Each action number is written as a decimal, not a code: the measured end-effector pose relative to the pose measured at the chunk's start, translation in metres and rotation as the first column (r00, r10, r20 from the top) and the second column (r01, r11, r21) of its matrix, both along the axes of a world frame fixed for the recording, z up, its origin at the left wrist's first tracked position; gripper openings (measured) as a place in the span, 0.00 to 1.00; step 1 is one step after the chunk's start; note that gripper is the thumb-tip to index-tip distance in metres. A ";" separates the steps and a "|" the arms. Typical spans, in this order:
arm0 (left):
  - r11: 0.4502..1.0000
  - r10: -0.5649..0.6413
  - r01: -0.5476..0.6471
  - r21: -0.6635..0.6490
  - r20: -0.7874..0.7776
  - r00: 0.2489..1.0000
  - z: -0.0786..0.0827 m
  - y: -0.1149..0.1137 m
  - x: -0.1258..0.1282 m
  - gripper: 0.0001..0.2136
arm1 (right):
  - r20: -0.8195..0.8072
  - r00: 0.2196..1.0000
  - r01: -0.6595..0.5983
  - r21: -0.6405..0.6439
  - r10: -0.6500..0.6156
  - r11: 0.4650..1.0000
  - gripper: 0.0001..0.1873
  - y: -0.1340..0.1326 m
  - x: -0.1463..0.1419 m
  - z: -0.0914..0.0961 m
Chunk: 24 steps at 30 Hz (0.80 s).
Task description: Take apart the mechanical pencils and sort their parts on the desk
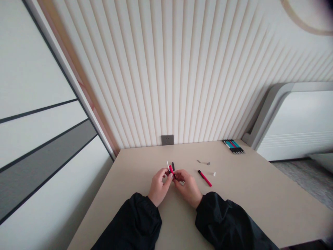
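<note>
The left hand (158, 186) and right hand (189, 188) were close together over the middle of the tabletop (260, 194), each grip pinching a red pen part (171, 170) held just above the surface, a thin white refill (167, 163) poking up beside it. Near the right hand lay a red barrel (204, 178), a small white piece (214, 173) and tiny metal bits (204, 162); a row of pens (233, 146) sat well apart by the wall

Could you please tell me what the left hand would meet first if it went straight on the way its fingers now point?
Its fingers touch the red pen part, so the left hand would press into that, then the right hand just behind it, though depth is unclear.
</note>
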<state>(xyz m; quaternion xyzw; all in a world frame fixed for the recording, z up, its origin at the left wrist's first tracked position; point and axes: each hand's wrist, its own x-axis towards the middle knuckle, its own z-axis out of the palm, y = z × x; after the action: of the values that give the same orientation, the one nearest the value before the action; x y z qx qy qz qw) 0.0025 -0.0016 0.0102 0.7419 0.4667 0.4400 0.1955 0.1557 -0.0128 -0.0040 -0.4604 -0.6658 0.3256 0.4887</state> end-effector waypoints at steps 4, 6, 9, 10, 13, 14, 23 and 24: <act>0.999 -0.039 0.039 -0.005 -0.004 0.999 -0.003 0.002 0.000 0.07 | 0.064 0.998 0.014 0.023 -0.015 1.000 0.08 -0.002 0.001 0.002; 0.998 -0.064 0.064 -0.003 -0.001 0.998 -0.004 0.003 0.000 0.07 | 0.095 0.995 0.016 0.032 -0.019 0.999 0.07 -0.002 0.002 0.002; 0.995 -0.095 0.095 0.006 0.012 0.995 -0.005 0.003 0.000 0.05 | 0.128 0.991 0.018 0.044 -0.024 0.999 0.06 -0.001 0.003 0.001; 0.995 -0.103 0.103 0.009 0.015 0.995 -0.004 0.003 0.000 0.04 | 0.136 0.990 0.017 0.047 -0.023 0.999 0.06 -0.001 0.003 0.001; 0.993 -0.114 0.113 0.018 0.021 0.993 -0.002 0.001 0.000 0.04 | 0.173 0.985 -0.011 0.065 -0.001 0.998 0.07 -0.002 0.005 0.003; 0.993 -0.114 0.113 0.020 0.023 0.993 -0.002 0.001 0.000 0.04 | 0.200 0.980 -0.017 0.079 0.001 0.997 0.08 -0.002 0.009 0.004; 0.993 -0.110 0.110 0.042 0.000 0.994 -0.003 0.002 -0.001 0.05 | 0.702 0.655 0.046 0.333 -0.281 0.942 0.10 0.005 0.139 0.024; 0.992 -0.119 0.119 0.043 -0.002 0.993 -0.003 0.002 -0.001 0.05 | 0.755 0.602 -0.003 0.329 -0.261 0.944 0.09 0.007 0.156 0.025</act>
<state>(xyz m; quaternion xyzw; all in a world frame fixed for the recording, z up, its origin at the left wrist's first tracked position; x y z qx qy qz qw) 0.0017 0.0006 0.0067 0.7723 0.4121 0.4377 0.2051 0.3117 -0.0059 0.0214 -0.5249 -0.8176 -0.0509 0.2310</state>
